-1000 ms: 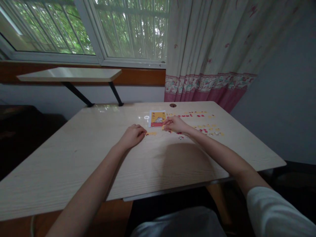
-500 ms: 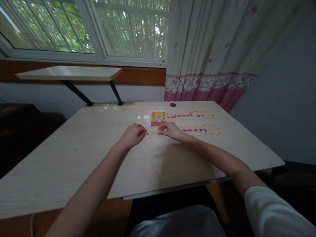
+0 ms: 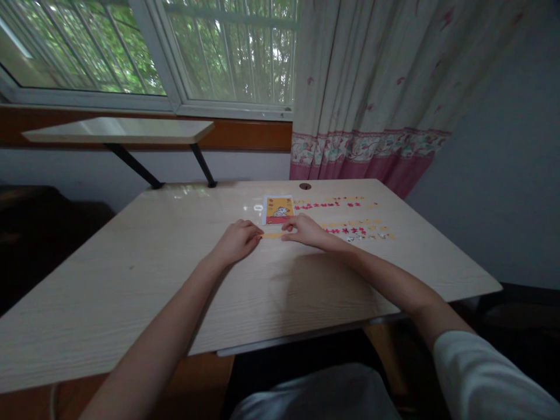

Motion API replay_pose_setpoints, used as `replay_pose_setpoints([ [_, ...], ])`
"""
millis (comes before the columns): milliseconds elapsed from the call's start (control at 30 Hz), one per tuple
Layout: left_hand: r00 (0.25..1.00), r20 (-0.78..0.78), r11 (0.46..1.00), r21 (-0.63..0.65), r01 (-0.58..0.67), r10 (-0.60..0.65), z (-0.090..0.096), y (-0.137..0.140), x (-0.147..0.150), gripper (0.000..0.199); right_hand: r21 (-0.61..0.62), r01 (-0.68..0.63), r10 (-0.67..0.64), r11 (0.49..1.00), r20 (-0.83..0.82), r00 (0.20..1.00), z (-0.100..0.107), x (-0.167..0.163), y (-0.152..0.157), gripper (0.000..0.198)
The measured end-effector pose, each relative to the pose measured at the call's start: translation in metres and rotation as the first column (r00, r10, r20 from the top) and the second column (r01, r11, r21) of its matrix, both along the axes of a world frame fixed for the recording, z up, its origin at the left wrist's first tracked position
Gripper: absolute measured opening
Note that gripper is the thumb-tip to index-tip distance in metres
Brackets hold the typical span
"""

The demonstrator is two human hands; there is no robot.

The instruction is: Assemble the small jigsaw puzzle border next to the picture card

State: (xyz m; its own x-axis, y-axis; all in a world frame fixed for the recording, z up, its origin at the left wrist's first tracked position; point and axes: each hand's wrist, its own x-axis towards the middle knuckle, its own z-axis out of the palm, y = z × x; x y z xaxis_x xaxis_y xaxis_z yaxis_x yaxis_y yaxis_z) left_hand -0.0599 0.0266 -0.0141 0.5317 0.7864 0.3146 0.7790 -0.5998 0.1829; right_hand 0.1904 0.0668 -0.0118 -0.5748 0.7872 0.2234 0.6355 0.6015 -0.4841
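A short strip of yellow jigsaw puzzle pieces (image 3: 272, 235) lies flat on the table, between my hands. My left hand (image 3: 237, 241) rests on the tabletop, its closed fingertips at the strip's left end. At the right end, my right hand (image 3: 304, 230) pinches with thumb and forefinger; its fingertips cover whatever piece is there. Just beyond the strip lies a picture card (image 3: 279, 211) showing a white cartoon animal on yellow and red. Rows of loose puzzle pieces (image 3: 345, 231), red, yellow and white, spread to the right, partly hidden behind my right hand and forearm.
Farther back are more red and yellow pieces (image 3: 326, 205), right of the card. A round cable hole (image 3: 305, 186) sits near the table's (image 3: 175, 291) back edge. A raised shelf (image 3: 126, 129) on black legs stands at the back left. A curtain (image 3: 341, 116) hangs behind.
Both hands stay at the strip's two ends, with only a slight shift of the fingers. The whole view has moved a little. The loose pieces lie as before.
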Motion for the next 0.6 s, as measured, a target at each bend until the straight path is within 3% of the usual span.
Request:
replay_pose_setpoints([
  [200, 0.998, 0.017, 0.998, -0.01, 0.066, -0.066, 0.003, -0.007, 0.014, 0.032, 0.032, 0.079, -0.08, 0.996, 0.025, 0.997, 0.015, 0.03, -0.003, 0.01],
  [467, 0.994, 0.02, 0.994, -0.012, 0.111, -0.111, -0.005, -0.008, 0.023, 0.034, 0.126, 0.09, -0.115, 0.988, 0.214, 0.97, 0.005, 0.041, -0.015, 0.022],
  [600, 0.994, -0.005, 0.994, -0.017, 0.111, -0.111, -0.009, -0.007, 0.024, 0.033, 0.107, 0.091, -0.114, 0.99, 0.234, 0.966, 0.005, 0.04, -0.011, 0.023],
])
